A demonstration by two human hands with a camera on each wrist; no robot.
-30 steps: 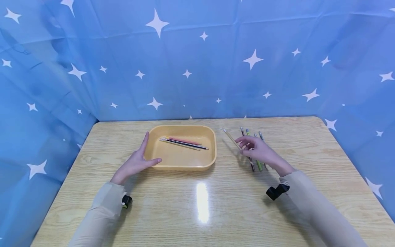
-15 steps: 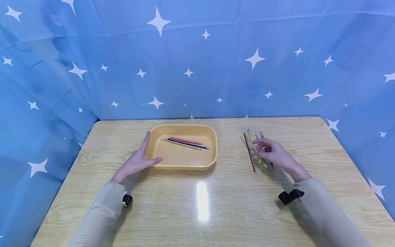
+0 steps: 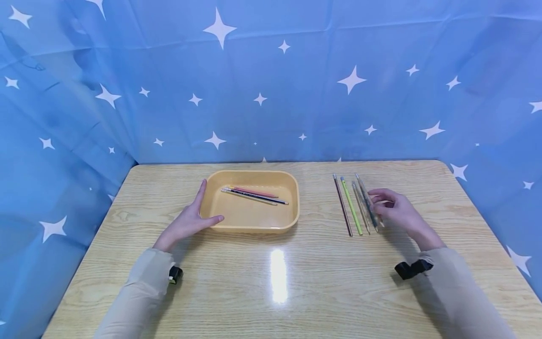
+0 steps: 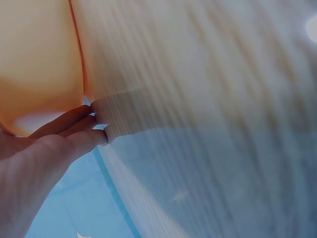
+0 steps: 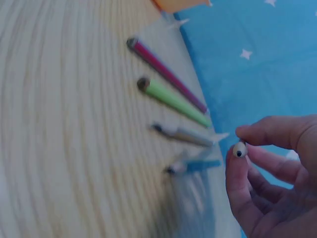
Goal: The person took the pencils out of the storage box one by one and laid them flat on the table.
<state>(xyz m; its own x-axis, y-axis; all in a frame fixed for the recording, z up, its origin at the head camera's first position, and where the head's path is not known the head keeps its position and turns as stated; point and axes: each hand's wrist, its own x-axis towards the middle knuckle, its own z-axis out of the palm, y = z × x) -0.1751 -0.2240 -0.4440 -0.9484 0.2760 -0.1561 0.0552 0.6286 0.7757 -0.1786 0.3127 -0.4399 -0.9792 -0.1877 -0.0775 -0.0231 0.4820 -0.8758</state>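
My left hand (image 3: 186, 223) rests against the left end of a pale orange tray (image 3: 250, 230), thumb at its front rim and straight fingers along the outside. Inside the tray lie a red pencil (image 3: 258, 192), a dark pencil (image 3: 271, 200) and a natural wood pencil (image 3: 247, 196). Between thumb and fingertips, my right hand (image 3: 395, 209) pinches another natural wood pencil (image 5: 239, 149), seen end-on in the right wrist view. Just left of that hand, a dark red pencil (image 3: 342, 205), a green pencil (image 3: 351, 205), a wood-coloured pencil (image 3: 361, 207) and a blue pencil (image 3: 369, 208) lie side by side.
The light wood table (image 3: 228, 282) has a bright light reflection in front of the tray. A blue curtain (image 3: 271, 117) with white stars hangs along the back and sides. Both wrists carry small black cameras (image 3: 412, 269).
My right hand has moved rightward across the row of pencils with the wood pencil in its fingers, uncovering the others. The left hand stays at the tray.
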